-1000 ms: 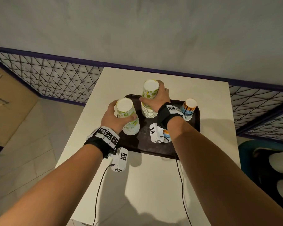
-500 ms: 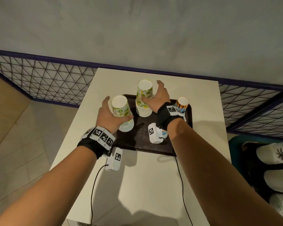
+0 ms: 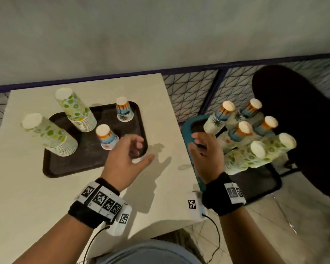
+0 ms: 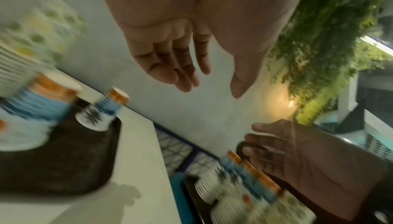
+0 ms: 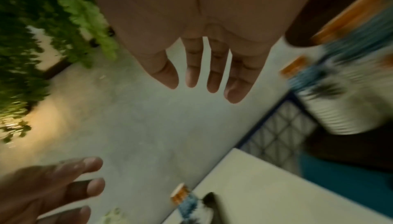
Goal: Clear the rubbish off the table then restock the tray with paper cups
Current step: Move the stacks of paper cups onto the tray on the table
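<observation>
A dark brown tray [image 3: 69, 164] lies on the white table [image 3: 36, 206]. Upside down on it stand two tall stacks of green-dotted paper cups [image 3: 50, 134] [image 3: 74, 109] and two orange-and-blue cups [image 3: 107, 137] [image 3: 124, 109]. My left hand [image 3: 144, 149] hovers over the tray's right corner with loosely curled fingers and holds nothing. My right hand [image 3: 200, 145] is past the table's right edge, fingers spread and empty, just left of several more cup stacks [image 3: 244, 134]. Both wrist views show bare palms: left hand [image 4: 212, 83], right hand [image 5: 204, 84].
The spare stacks stand on a second dark tray [image 3: 265, 187] with a teal rim [image 3: 187, 130] along its left side, low beside the table. A large dark rounded object [image 3: 293, 121] rises at the far right. A mesh railing [image 3: 194, 92] runs behind. Cables hang from my wrists.
Both hands have let go of the green-dotted stacks, which now stand on the tray. Both hands have swung right, the right one beyond the table edge. The view has turned right.
</observation>
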